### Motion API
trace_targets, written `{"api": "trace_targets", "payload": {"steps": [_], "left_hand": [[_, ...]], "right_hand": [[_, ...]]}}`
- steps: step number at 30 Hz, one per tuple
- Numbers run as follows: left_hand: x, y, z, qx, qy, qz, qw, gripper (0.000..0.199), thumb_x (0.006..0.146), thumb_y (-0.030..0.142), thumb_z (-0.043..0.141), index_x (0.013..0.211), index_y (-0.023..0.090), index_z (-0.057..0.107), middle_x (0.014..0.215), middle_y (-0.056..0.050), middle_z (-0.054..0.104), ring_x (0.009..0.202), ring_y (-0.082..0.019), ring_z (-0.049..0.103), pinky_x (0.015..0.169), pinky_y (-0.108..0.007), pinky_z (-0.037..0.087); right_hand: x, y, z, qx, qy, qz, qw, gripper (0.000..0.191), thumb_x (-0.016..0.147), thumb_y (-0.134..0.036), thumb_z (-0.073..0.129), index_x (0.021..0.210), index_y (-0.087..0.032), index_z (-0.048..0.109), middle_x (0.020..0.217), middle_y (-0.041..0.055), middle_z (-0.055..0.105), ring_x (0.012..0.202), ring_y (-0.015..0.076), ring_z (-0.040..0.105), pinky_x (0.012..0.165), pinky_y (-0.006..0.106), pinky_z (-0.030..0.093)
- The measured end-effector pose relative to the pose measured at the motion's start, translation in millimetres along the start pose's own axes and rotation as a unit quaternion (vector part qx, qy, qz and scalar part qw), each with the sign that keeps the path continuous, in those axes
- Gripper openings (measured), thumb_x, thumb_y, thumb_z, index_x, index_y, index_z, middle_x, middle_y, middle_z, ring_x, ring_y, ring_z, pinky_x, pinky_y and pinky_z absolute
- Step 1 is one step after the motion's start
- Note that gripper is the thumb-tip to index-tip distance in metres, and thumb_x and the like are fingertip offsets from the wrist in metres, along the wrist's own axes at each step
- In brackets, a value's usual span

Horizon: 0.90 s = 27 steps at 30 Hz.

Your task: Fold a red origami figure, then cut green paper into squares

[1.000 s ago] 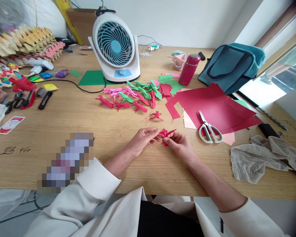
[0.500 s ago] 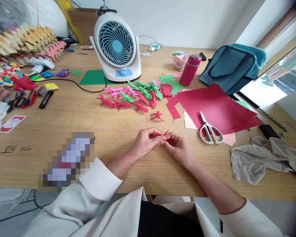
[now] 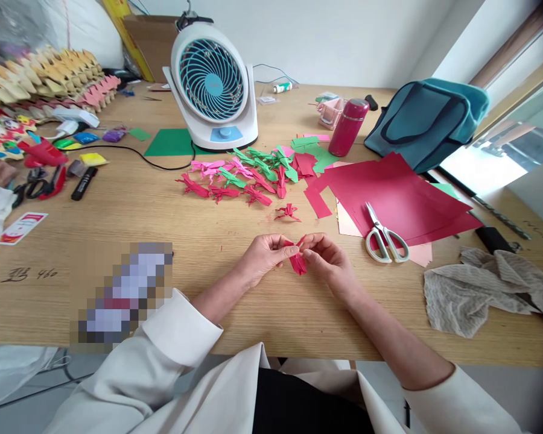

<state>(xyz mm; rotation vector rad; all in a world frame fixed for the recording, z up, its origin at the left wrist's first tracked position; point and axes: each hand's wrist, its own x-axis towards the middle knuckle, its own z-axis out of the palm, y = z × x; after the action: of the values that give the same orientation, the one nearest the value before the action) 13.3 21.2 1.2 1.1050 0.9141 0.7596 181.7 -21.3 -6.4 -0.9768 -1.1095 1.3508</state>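
A small folded red paper piece point(image 3: 298, 264) is pinched between both hands over the wooden table point(image 3: 199, 241). My left hand point(image 3: 266, 256) grips its left side with thumb and fingers. The fingertips of my right hand point(image 3: 326, 259) close on its right side, partly hiding it. Just beyond the hands lies a folded red paper figure point(image 3: 288, 212). Farther back is a cluster of folded figures, red point(image 3: 257, 194), green point(image 3: 260, 160) and pink point(image 3: 208, 169). Scissors point(image 3: 382, 235) rest on red paper sheets point(image 3: 402, 193) at the right.
A white fan point(image 3: 215, 84) stands behind the figures. A red bottle point(image 3: 349, 128) and a teal bag point(image 3: 425, 123) are at the back right. A grey cloth point(image 3: 461, 295) lies on the right, a black marker point(image 3: 84, 183) on the left, and a blurred-out object point(image 3: 127, 289) at the front left.
The red paper piece has turned, and more of it now hangs below the fingertips toward me. My right hand's fingers have shifted slightly up on it.
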Motion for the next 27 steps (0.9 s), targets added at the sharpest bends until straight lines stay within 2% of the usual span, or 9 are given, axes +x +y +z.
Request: {"api": "trace_targets", "payload": {"steps": [3, 6, 10, 17, 20, 23, 27], "left_hand": [[-0.8, 0.1, 0.8, 0.016, -0.015, -0.006, 1.0, 0.036, 0.064, 0.043, 0.082, 0.071, 0.012, 0.065, 0.064, 0.002, 0.057, 0.054, -0.006, 0.043, 0.049, -0.022, 0.031], [-1.4, 1.1, 2.0, 0.021, -0.024, -0.018, 0.999, 0.035, 0.064, 0.042, 0.082, 0.071, 0.012, 0.067, 0.061, 0.003, 0.055, 0.052, -0.006, 0.04, 0.048, -0.022, 0.028], [-2.0, 2.5, 1.7, 0.013, -0.032, -0.035, 0.999, 0.035, 0.063, 0.042, 0.083, 0.07, 0.012, 0.066, 0.063, 0.002, 0.057, 0.054, -0.006, 0.041, 0.048, -0.022, 0.027], [-3.2, 1.9, -0.8, 0.007, -0.061, -0.025, 0.998, 0.033, 0.07, 0.043, 0.079, 0.074, 0.013, 0.065, 0.067, -0.001, 0.065, 0.06, -0.009, 0.055, 0.055, -0.022, 0.035], [-5.0, 2.4, 1.9, 0.002, -0.095, 0.001, 0.995, 0.031, 0.077, 0.042, 0.074, 0.078, 0.014, 0.063, 0.068, -0.003, 0.07, 0.067, -0.014, 0.065, 0.066, -0.025, 0.044], [-6.9, 2.8, 5.1, -0.025, -0.109, 0.018, 0.994, 0.03, 0.078, 0.042, 0.073, 0.079, 0.014, 0.061, 0.068, -0.003, 0.071, 0.069, -0.016, 0.067, 0.075, -0.03, 0.049], [-7.8, 2.5, 7.3, -0.03, -0.082, 0.008, 0.996, 0.033, 0.073, 0.042, 0.078, 0.079, 0.014, 0.061, 0.065, -0.002, 0.068, 0.063, -0.014, 0.063, 0.068, -0.027, 0.048]], "right_hand": [[-0.3, -2.8, 1.5, 0.011, -0.016, -0.012, 1.0, 0.025, 0.079, -0.039, 0.076, 0.095, -0.024, 0.063, 0.083, -0.0008, 0.059, 0.072, 0.0127, 0.057, 0.067, 0.027, 0.049], [-1.1, -3.0, 0.7, 0.009, -0.037, 0.008, 0.999, 0.024, 0.081, -0.041, 0.074, 0.091, -0.023, 0.062, 0.08, -0.0006, 0.06, 0.065, 0.0121, 0.055, 0.063, 0.027, 0.048], [-2.0, -2.4, -0.1, 0.005, -0.041, 0.019, 0.999, 0.024, 0.081, -0.042, 0.074, 0.088, -0.022, 0.062, 0.078, -0.0004, 0.061, 0.065, 0.0127, 0.055, 0.065, 0.028, 0.047], [-2.8, -4.2, -0.9, -0.024, -0.028, 0.019, 0.999, 0.022, 0.083, -0.042, 0.071, 0.087, -0.021, 0.063, 0.077, -0.0007, 0.06, 0.069, 0.0129, 0.054, 0.068, 0.028, 0.045], [-3.6, -4.6, -0.8, -0.041, -0.024, 0.003, 0.999, 0.023, 0.084, -0.042, 0.069, 0.087, -0.021, 0.061, 0.075, -0.0012, 0.057, 0.067, 0.0126, 0.052, 0.066, 0.028, 0.044], [-4.6, -3.0, -0.2, -0.051, -0.022, -0.016, 0.998, 0.022, 0.086, -0.041, 0.067, 0.087, -0.021, 0.059, 0.073, -0.0017, 0.056, 0.065, 0.0124, 0.052, 0.064, 0.028, 0.044], [-5.9, 3.0, -0.7, -0.085, -0.018, -0.061, 0.994, 0.016, 0.088, -0.036, 0.066, 0.088, -0.022, 0.058, 0.077, -0.0007, 0.055, 0.068, 0.0131, 0.054, 0.065, 0.028, 0.046]]}}
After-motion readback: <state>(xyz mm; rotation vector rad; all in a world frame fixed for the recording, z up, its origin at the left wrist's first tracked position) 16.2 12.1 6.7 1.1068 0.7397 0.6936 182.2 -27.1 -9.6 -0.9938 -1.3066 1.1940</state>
